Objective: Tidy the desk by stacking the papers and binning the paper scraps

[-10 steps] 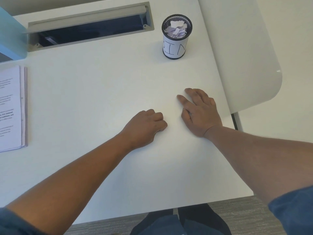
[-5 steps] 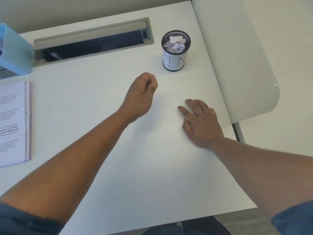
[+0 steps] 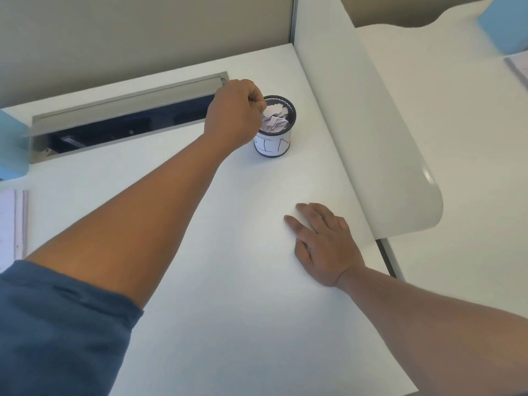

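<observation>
A small black mesh bin [image 3: 274, 144] with a white label stands at the back of the white desk [image 3: 228, 281], filled with white paper scraps [image 3: 275, 121]. My left hand [image 3: 234, 115] hovers over the bin's left rim, fingers pinched together on a white paper scrap [image 3: 271, 111] right above the pile. Nearer to me, my right hand [image 3: 323, 244] lies flat on the desk with its fingers spread and nothing under them that I can see. The stack of printed papers [image 3: 11, 224] lies at the far left edge, mostly cut off.
An open cable slot [image 3: 128, 121] runs along the back of the desk, left of the bin. A light blue box [image 3: 13, 144] stands at the left edge. A white divider panel [image 3: 371, 138] borders the desk on the right, with a neighbouring desk [image 3: 457, 138] beyond it.
My left hand has travelled, closed, from the middle of the desk up to the bin and now hangs over its rim. The right hand has stayed flat in place. The view has tilted upward.
</observation>
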The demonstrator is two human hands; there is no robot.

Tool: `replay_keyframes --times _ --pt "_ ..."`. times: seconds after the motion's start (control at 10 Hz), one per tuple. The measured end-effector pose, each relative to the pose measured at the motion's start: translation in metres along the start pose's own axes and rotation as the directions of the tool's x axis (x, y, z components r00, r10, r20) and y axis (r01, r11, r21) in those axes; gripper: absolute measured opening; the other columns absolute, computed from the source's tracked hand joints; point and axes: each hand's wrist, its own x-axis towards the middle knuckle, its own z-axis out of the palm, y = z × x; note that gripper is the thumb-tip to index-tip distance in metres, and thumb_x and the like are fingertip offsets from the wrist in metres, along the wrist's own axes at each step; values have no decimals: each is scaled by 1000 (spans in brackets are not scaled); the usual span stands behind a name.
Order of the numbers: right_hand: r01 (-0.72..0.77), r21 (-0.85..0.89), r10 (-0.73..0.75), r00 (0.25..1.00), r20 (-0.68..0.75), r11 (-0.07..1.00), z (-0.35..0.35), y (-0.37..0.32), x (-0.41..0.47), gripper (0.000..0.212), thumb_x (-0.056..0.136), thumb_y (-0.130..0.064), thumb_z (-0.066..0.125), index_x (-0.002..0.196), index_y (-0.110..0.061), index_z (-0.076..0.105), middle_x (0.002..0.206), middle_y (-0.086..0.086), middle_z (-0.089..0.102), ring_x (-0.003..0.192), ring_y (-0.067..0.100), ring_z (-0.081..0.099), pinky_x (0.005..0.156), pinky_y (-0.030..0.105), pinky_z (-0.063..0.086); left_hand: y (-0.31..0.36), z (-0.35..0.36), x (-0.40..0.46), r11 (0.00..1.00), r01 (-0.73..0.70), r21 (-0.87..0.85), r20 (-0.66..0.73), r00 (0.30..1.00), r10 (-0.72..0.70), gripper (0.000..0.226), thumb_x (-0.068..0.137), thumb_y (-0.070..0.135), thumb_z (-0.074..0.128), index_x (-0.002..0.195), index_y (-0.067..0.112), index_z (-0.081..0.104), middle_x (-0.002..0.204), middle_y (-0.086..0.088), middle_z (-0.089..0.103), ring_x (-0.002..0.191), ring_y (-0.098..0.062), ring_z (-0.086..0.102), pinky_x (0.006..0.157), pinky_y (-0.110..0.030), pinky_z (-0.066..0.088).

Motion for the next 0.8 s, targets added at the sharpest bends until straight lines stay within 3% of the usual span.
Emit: replay_keyframes --times 0.2,0.3,0.6,0.8 --pt "8 7 -8 1000 -16 1000 0 0 0 50 95 -33 40 143 -30 51 155 1 40 141 31 37 96 44 41 1 -1 -5 999 -34 -7 40 999 34 18 101 15 54 100 16 72 104 3 64 92 -19 61 83 -32 51" --pt "1 -2 -1 1000 -16 1000 -1 -1 0 50 95 -33 40 143 -31 52 155 1 40 141 31 37 96 44 41 -2 0 -9 999 -28 -44 25 999 29 13 97 16 61 94 17 73 101 4 67 90 -16 62 79 -28 49" --pt "-12 -2 12 1000 -13 1000 -1 -3 1 51 95 -34 39 143 -31 52 156 2 41 142 31 37 97 45 40 -21 12 -28 988 -77 -136 -99 993 64 20 100 19 53 109 22 71 106 12 57 87 -8 53 84 -24 46" --pt "-2 11 2 999 -37 1000 -3 -4 0 52 94 -35 38 143 -30 53 155 3 43 141 32 38 97 46 42 -35 23 -57 981 -25 -193 -177 984 -10 11 97 37 63 92 27 60 91 16 56 75 4 51 71 -21 43"
